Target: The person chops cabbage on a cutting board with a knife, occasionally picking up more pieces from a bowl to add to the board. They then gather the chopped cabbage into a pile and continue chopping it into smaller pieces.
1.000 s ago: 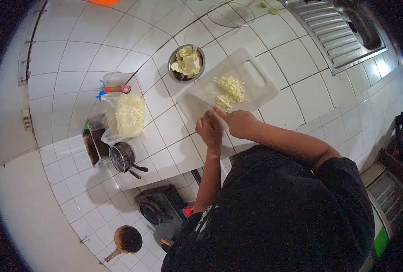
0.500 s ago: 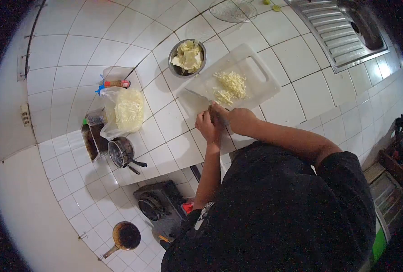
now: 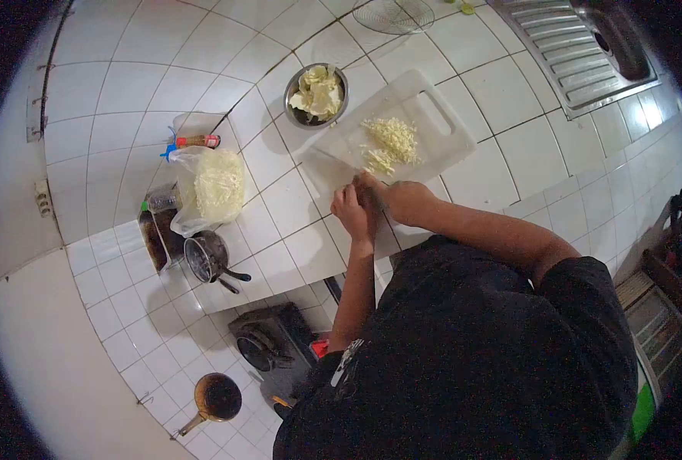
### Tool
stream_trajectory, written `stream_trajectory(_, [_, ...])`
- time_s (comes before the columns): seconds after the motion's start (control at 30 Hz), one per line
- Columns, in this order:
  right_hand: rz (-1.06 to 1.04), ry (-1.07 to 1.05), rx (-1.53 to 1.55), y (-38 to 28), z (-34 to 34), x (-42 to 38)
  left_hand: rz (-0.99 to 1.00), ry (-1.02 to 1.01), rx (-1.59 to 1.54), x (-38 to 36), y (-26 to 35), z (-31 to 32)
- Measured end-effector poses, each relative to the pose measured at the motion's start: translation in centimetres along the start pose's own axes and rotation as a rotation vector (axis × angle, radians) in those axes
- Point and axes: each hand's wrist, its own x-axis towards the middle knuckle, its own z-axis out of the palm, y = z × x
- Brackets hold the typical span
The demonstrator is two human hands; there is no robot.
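A white cutting board (image 3: 427, 161) lies on the tiled counter with a pile of finely chopped pale vegetable (image 3: 393, 143) on it. My right hand (image 3: 406, 201) is closed on a knife (image 3: 332, 159), whose blade points to the upper left over the board's near-left part. Beside it, at the board's near edge, my left hand (image 3: 353, 208) has its fingers bent together, close against the right hand. What those fingers hold, if anything, is hidden. A metal bowl (image 3: 289, 100) of torn pale leaves stands just beyond the board's left corner.
On the left stand a plastic bag of shredded vegetable (image 3: 218, 188), a bottle with a red label (image 3: 199, 141) and small dark pots (image 3: 205, 257). A wire strainer (image 3: 393, 15) and a steel sink (image 3: 586, 61) are at the back. A stove (image 3: 276, 337) sits lower left.
The knife blade has shifted very slightly and looks thinner from this angle. Both hands stay in almost the same place.
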Motion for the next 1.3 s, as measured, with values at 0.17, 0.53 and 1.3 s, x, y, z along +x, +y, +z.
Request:
stream_trajectory(0.17, [0.004, 0.056, 0.054, -1.0, -0.4, -0.2, -0.097, -0.033, -0.070, -0.4, -0.6, 0.8])
stream_trajectory(0.53, [0.011, 0.037, 0.037, 1.7, 0.2, -0.3, -0.041, 0.013, 0.106, 0.1, 0.9, -0.3])
stream_trajectory(1.3, [0.001, -0.009, 0.023, 0.3, -0.5, -1.0, 0.004, 0.012, 0.178, 0.0, 1.0, 0.0])
